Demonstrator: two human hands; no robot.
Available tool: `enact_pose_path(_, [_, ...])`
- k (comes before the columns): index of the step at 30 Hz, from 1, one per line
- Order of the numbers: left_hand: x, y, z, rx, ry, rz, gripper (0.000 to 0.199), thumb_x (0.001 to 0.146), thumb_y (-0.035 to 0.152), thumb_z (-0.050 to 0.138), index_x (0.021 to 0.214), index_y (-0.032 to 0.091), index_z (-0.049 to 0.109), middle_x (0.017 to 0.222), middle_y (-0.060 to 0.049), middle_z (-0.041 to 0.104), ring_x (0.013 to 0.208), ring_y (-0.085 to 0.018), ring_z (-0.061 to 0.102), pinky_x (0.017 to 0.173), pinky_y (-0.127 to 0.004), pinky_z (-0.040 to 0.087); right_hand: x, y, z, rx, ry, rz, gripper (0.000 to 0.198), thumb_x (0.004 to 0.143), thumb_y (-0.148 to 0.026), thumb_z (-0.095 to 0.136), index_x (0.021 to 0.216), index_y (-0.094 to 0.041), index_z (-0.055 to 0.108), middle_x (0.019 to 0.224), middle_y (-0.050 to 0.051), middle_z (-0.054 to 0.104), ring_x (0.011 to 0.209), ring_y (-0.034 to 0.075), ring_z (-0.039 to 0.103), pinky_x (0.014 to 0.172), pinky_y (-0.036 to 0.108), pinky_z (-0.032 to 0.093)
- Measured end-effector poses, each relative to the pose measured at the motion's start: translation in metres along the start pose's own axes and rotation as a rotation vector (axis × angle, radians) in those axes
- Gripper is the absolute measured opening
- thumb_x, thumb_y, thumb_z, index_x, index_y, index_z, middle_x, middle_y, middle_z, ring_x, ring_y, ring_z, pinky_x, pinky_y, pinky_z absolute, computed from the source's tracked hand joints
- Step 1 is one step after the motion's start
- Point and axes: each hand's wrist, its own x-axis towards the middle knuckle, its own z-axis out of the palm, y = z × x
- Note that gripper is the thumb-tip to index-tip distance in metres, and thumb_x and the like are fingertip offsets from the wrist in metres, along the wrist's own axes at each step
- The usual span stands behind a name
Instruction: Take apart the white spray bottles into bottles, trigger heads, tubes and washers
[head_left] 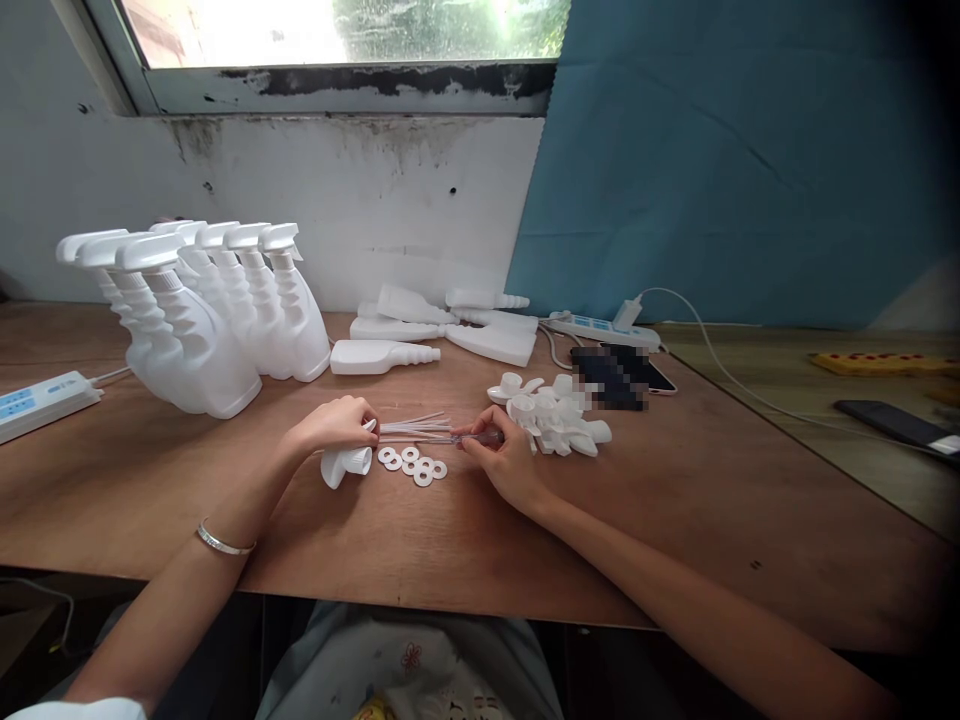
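White trigger sprayer head (346, 466) is gripped in the curled left hand (337, 424), beside ring washers (418, 467); the right hand (501, 455) pinches a dark-handled tool (492, 438) by thin tubes (412, 427) on the wooden table (375, 540)

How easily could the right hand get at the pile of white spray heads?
Probably yes: the right hand is close beside the spray heads with nothing between, though its dark-handled tool may need setting down.

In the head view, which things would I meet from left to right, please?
White rectangular power strip, standing white plastic spray bottles, left hand, flat white rings, right hand, piled white plastic spray heads, dark rectangular device.
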Motion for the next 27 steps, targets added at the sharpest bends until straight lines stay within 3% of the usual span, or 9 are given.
enact_pose_path(8, [0.003, -0.002, 0.002, -0.052, 0.129, 0.016, 0.027, 0.067, 0.035, 0.048, 0.074, 0.022, 0.07, 0.072, -0.003, 0.062, 0.065, -0.017, 0.052, 0.052, -0.023, 0.032, 0.001, 0.004, 0.0, -0.017, 0.009, -0.001, 0.018, 0.071, -0.024, 0.058, 0.07, -0.022, 0.04, 0.086, 0.004, 0.068, 0.075, 0.019, 0.065, 0.069, 0.034, 0.051])
enact_pose_path(13, [0.006, -0.003, 0.003, -0.198, 0.171, 0.047, 0.028, 0.069, 0.035, 0.048, 0.068, 0.018, 0.069, 0.053, 0.0, 0.049, 0.052, -0.013, 0.042, 0.047, -0.023, 0.027, -0.002, 0.003, 0.001, 0.029, -0.003, -0.015, 0.017, 0.075, -0.026, 0.057, 0.074, -0.022, 0.041, 0.09, 0.004, 0.068, 0.078, 0.019, 0.066, 0.074, 0.037, 0.051])
enact_pose_path(17, [0.008, -0.005, 0.005, -0.527, 0.172, 0.109, 0.023, 0.069, 0.033, 0.051, 0.07, 0.015, 0.066, 0.056, 0.001, 0.048, 0.052, -0.01, 0.039, 0.046, -0.02, 0.027, -0.004, -0.001, 0.001, 0.066, -0.04, -0.047, 0.011, 0.079, -0.027, 0.052, 0.077, -0.021, 0.043, 0.095, 0.005, 0.067, 0.08, 0.018, 0.066, 0.078, 0.037, 0.05])
enact_pose_path(23, [0.022, -0.003, 0.0, -1.279, 0.156, 0.177, 0.02, 0.069, 0.029, 0.056, 0.085, 0.016, 0.056, 0.062, 0.002, 0.047, 0.053, -0.008, 0.044, 0.049, -0.019, 0.038, -0.01, -0.006, 0.004, 0.061, -0.112, -0.023, 0.009, 0.081, -0.028, 0.05, 0.083, -0.02, 0.047, 0.098, 0.007, 0.065, 0.086, 0.019, 0.065, 0.077, 0.036, 0.051])
enact_pose_path(27, [0.051, 0.019, -0.006, -1.332, 0.189, 0.187, 0.018, 0.067, 0.023, 0.057, 0.082, 0.015, 0.053, 0.062, 0.002, 0.047, 0.056, -0.008, 0.046, 0.055, -0.02, 0.043, -0.012, -0.006, 0.006, 0.029, -0.139, -0.048, 0.008, 0.081, -0.027, 0.049, 0.085, -0.02, 0.049, 0.098, 0.007, 0.065, 0.087, 0.019, 0.064, 0.077, 0.035, 0.05])
